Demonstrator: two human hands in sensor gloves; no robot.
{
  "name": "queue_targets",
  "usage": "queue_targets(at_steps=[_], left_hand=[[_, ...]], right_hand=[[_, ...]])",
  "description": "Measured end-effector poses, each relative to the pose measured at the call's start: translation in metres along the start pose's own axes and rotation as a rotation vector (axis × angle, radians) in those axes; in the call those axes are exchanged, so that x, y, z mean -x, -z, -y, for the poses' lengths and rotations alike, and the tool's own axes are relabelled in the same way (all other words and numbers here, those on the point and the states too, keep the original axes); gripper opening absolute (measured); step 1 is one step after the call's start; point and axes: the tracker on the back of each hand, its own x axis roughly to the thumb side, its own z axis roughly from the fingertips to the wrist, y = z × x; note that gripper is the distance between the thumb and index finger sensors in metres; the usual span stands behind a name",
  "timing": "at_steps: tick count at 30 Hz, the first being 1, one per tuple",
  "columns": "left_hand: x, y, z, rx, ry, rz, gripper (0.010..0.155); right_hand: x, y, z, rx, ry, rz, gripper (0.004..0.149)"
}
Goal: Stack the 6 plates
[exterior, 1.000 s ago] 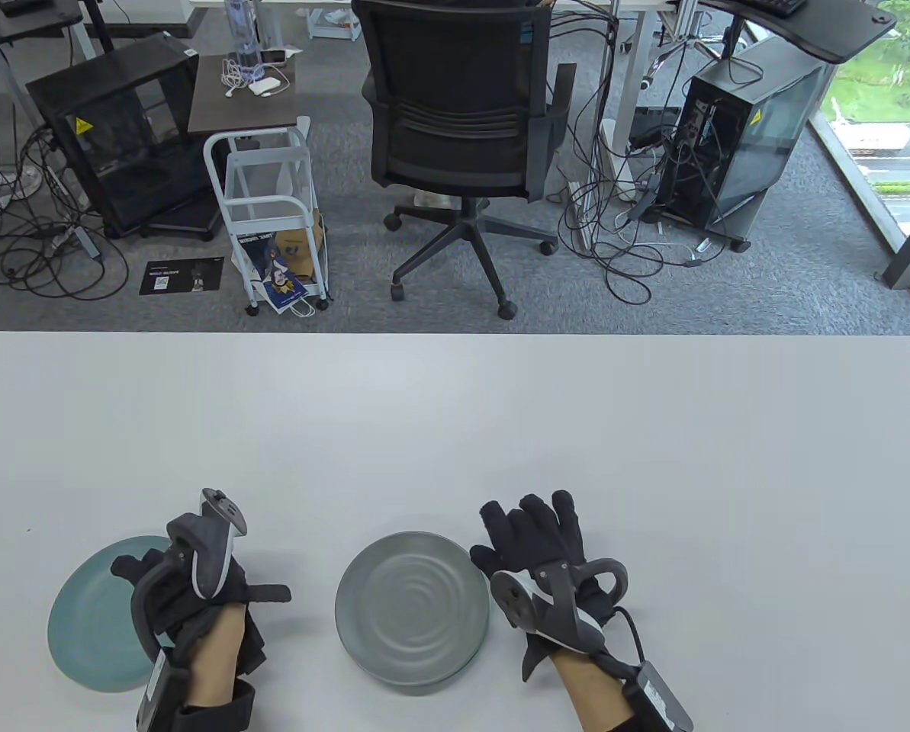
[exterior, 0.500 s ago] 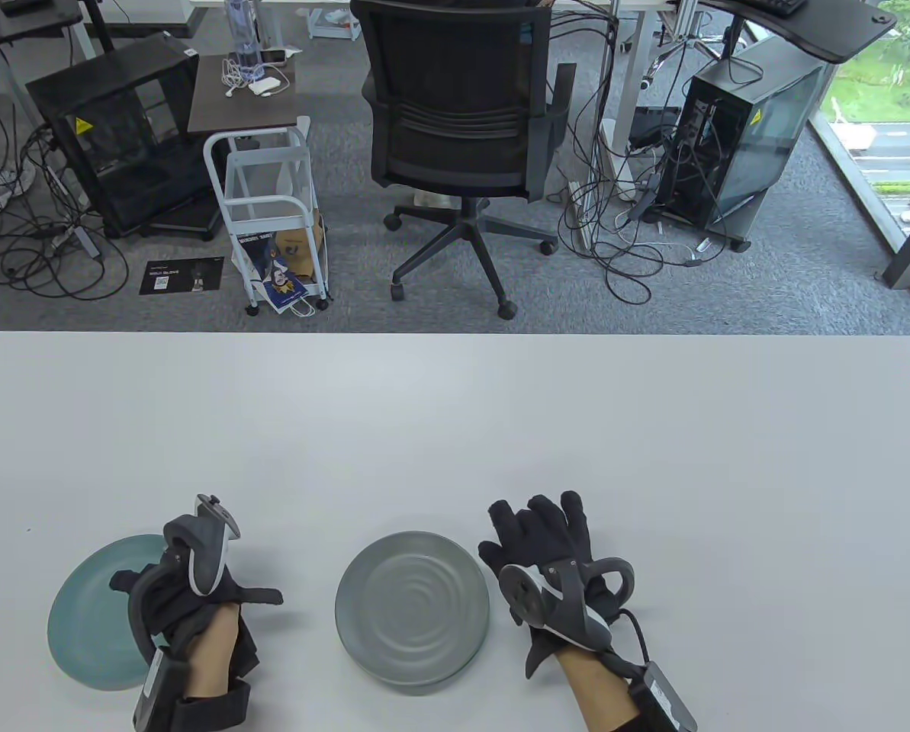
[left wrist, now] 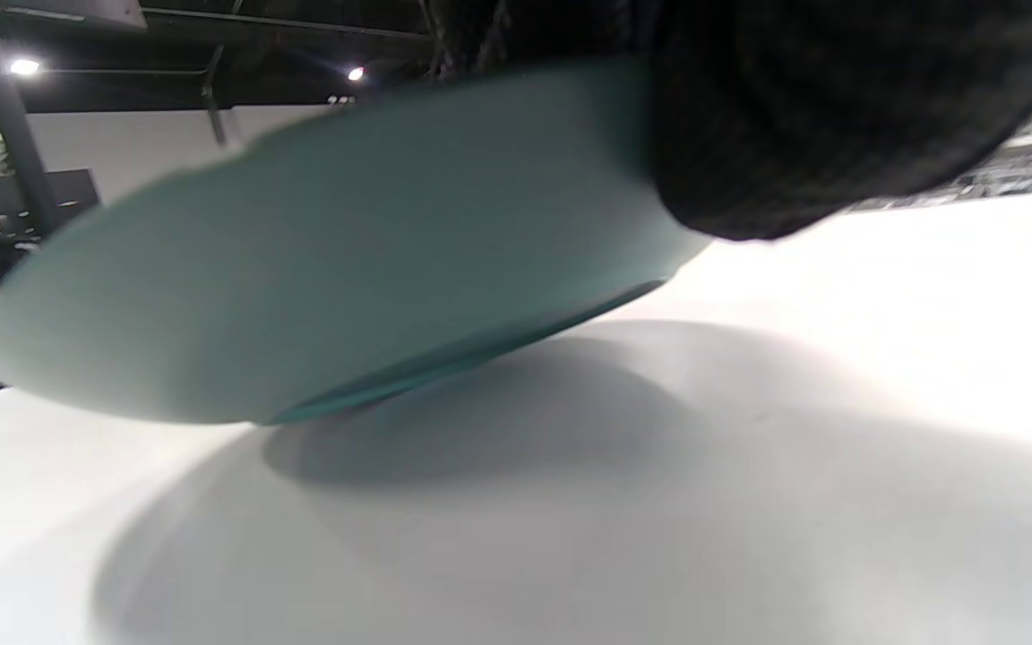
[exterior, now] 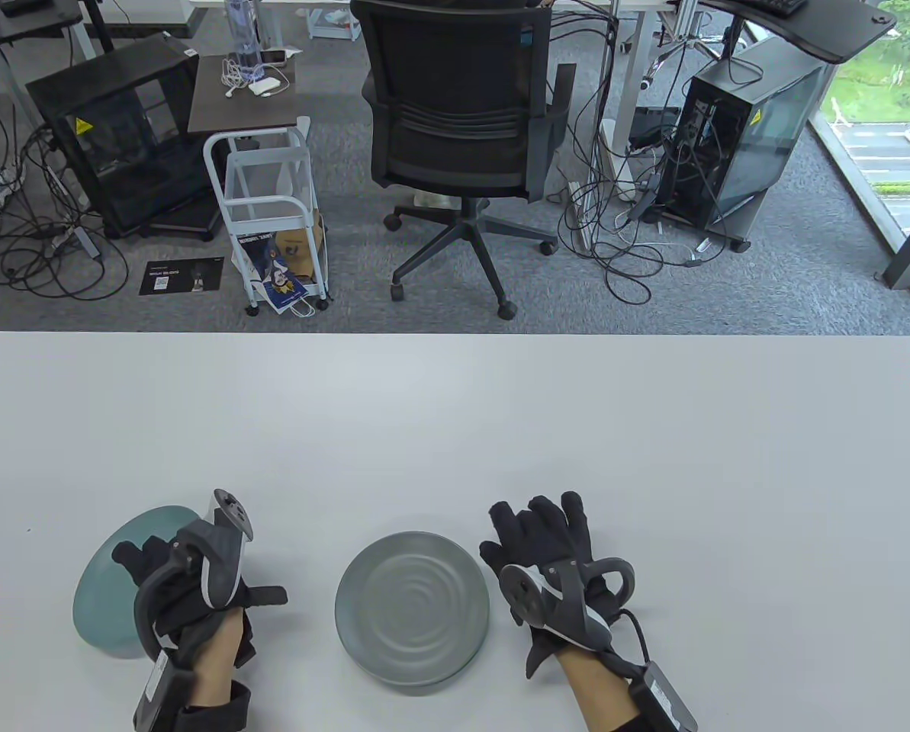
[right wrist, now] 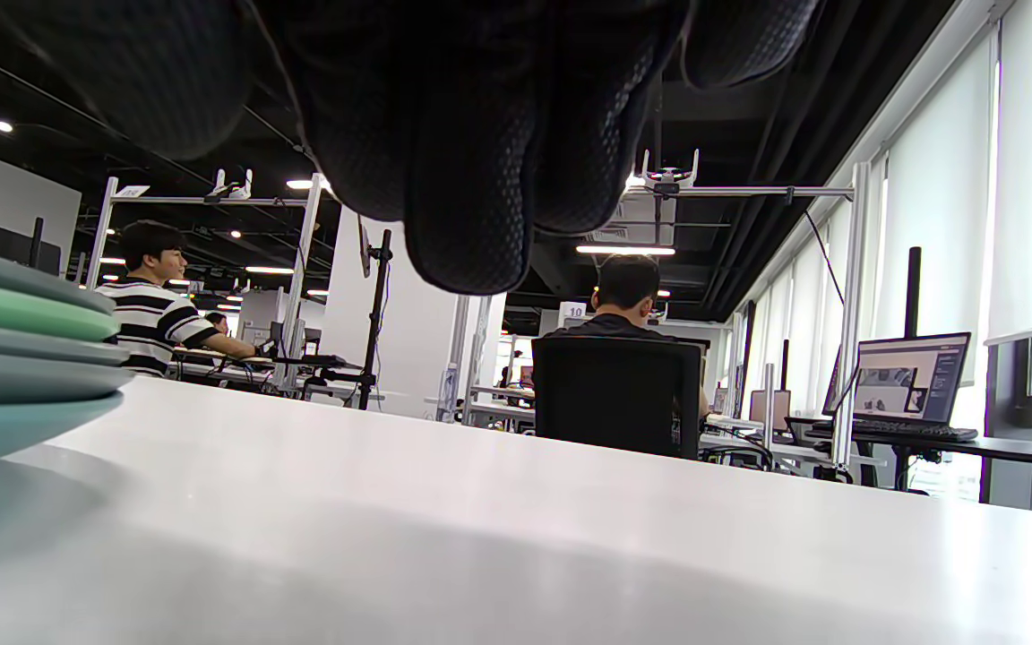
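Done: grey round plate stack [exterior: 413, 610], lower centre.
Left: left hand [exterior: 195, 595] grips tilted teal plate [exterior: 107, 602].
Right hand [exterior: 550, 564]: fingers spread, empty.

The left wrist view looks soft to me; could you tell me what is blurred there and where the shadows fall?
In the left wrist view the teal plate and gloved left hand are close and blurred, and a broad soft shadow lies on the table beneath the plate; the table view is sharp; in the right wrist view the fingers are dark.
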Motion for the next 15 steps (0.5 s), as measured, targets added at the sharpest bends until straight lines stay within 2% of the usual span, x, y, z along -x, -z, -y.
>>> queue_targets(at_steps=[10, 15], left_hand=[[-0.023, -0.038, -0.017, -0.23, -0.085, 0.211, 0.04], [-0.031, -0.055, -0.024, -0.3, -0.111, 0.297, 0.04]], right_hand=[[0.001, 0.0, 0.0, 0.0, -0.004, -0.003, 0.056], [0.0, 0.0, -0.001, -0.003, -0.006, 0.0, 0.056]])
